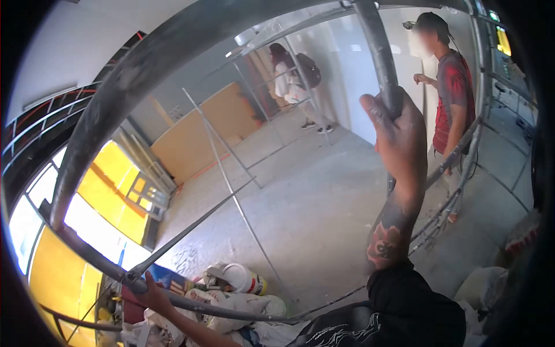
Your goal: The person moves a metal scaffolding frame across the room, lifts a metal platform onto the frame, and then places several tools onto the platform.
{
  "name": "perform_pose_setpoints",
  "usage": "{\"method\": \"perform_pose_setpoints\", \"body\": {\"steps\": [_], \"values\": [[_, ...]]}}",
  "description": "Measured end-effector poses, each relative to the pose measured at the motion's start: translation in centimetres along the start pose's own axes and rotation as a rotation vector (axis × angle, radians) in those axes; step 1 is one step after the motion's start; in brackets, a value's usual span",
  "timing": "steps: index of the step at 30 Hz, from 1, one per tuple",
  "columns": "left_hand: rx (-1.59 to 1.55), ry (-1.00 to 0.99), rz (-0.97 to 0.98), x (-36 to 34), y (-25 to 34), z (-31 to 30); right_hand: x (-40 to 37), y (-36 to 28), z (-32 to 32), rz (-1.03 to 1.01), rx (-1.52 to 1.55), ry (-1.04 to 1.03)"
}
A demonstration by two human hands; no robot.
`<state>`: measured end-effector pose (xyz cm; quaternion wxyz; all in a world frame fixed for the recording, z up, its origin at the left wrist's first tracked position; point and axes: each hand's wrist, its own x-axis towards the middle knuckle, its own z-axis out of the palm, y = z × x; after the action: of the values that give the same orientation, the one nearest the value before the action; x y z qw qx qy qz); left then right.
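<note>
A large grey metal scaffold frame (115,110) arches around my view. My right hand (403,130) is raised on the right side, wrapped around an upright tube (376,46) of it, with the thumb pointing up along the metal. At the lower left, my left hand (154,296) grips the lower scaffold tube (196,306), close to a joint where a thin cross brace (191,231) meets it. The underside of this grip is partly hidden. Both forearms reach out from below.
A person in a red and grey shirt (454,98) stands at the right. Farther back is another person with a backpack (307,70). Bags (231,303) and a white bucket (241,277) lie below. A brown board (202,136) leans at the back; more scaffold tubes (509,87) stand right.
</note>
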<state>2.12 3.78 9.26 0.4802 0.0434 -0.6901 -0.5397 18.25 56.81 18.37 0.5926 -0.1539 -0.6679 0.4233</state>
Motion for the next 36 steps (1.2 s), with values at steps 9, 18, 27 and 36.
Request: {"method": "perform_pose_setpoints", "body": {"steps": [9,18,27,36], "values": [[0.865,0.215,0.837,4.2,-5.4,-2.5,-1.1,2.4,-1.8,-0.299,0.046,-0.086],[0.76,0.095,0.314,2.6,-1.6,-2.4,-1.1,3.4,-2.7,-0.334,0.277,-0.142],[0.733,0.094,0.163,2.7,-1.9,-3.3,-0.7,3.7,-2.9,-0.311,0.328,-0.221],[0.695,0.128,0.505,1.0,-1.7,-1.4,-1.1,2.8,-1.7,-0.296,0.255,-0.115]]}}
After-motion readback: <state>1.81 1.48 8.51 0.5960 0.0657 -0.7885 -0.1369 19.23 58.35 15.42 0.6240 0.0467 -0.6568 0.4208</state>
